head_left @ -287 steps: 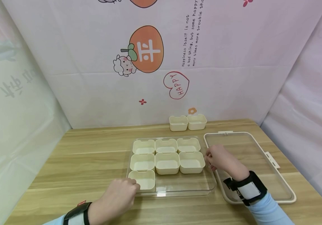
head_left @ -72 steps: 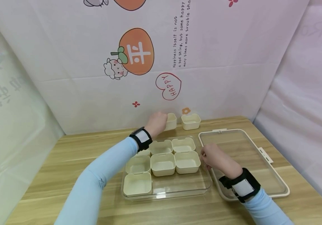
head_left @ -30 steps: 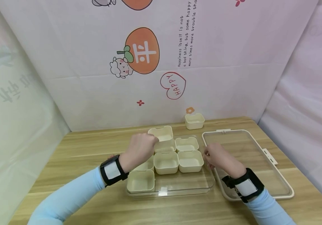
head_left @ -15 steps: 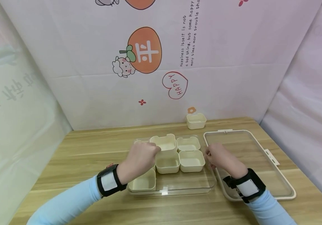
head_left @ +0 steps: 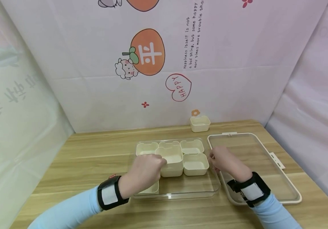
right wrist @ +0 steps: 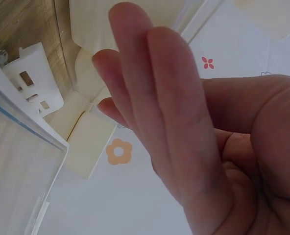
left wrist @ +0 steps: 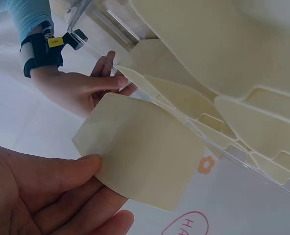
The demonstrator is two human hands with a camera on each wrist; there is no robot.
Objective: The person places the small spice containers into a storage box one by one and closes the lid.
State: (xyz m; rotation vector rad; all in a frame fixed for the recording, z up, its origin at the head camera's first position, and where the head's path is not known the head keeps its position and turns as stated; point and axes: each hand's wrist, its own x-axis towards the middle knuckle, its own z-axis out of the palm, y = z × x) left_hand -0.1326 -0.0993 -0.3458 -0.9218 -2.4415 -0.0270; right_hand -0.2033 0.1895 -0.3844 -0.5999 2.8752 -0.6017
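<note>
My left hand pinches a small cream container by its left side, thumb against the wall in the left wrist view. That container is raised over the middle of a clear tray and overlaps the cream containers under it. Several matching containers, such as the right-hand one, sit in the tray in rows. Part of the left side of the tray is hidden behind the left hand. At the tray's right wall is my right hand; its fingers look fairly straight in the right wrist view.
One more cream container stands at the back of the wooden table, by the printed cloth. A clear lid with a cream rim and side clips lies right of the tray, under the right forearm.
My left hand has taken one of the two containers from the back and brought it forward over the tray, lower and nearer in the last second. The right hand stays at the tray's edge.
</note>
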